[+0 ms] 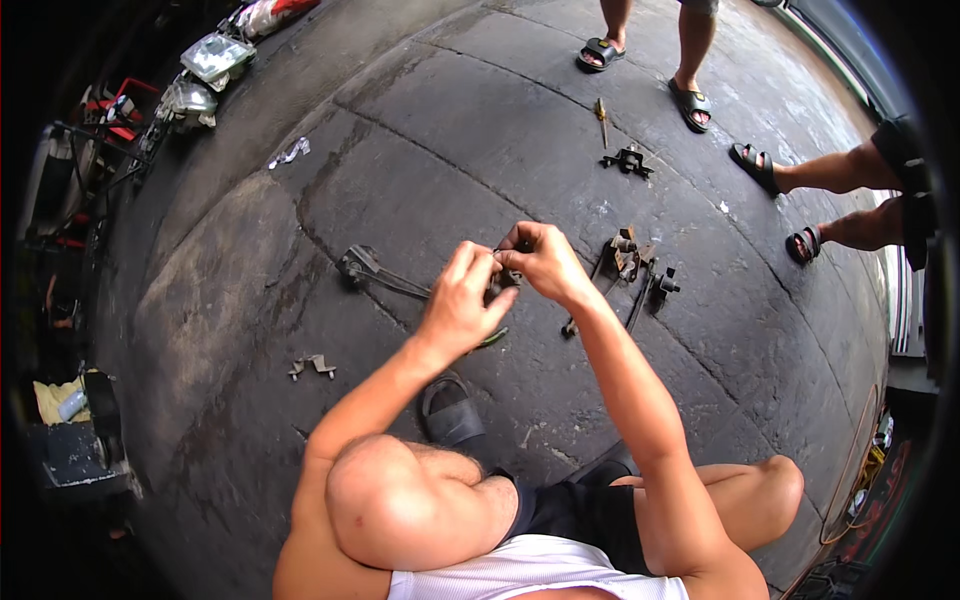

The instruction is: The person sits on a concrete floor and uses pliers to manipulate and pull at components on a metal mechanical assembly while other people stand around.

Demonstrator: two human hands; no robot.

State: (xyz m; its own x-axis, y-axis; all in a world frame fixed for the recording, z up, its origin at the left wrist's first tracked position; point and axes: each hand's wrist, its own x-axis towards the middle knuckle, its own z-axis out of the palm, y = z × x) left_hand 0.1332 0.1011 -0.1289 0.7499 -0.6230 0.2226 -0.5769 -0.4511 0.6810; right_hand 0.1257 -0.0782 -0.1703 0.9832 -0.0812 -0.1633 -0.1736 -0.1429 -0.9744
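Out over the floor, my left hand [462,300] is closed around a small dark metal part [507,284], with the thumb on its near side. The fingers of my right hand [545,262] pinch at the top of that part, right by my left fingertips; anything small between them is hidden. A dark pedal-like lever [368,268] with a broad end reaches from the left to behind my left hand. Whether it joins the held part, I cannot tell. Below my hands shows a green handle [494,337], partly covered.
Right of my hands lie rusty metal brackets [627,256], rods and a dark fitting [664,284]. Farther off are a black bracket [627,162] and a yellow-handled screwdriver [602,113]. A bent metal clip [312,367] sits left. Two people in sandals [692,105] stand at the far right.
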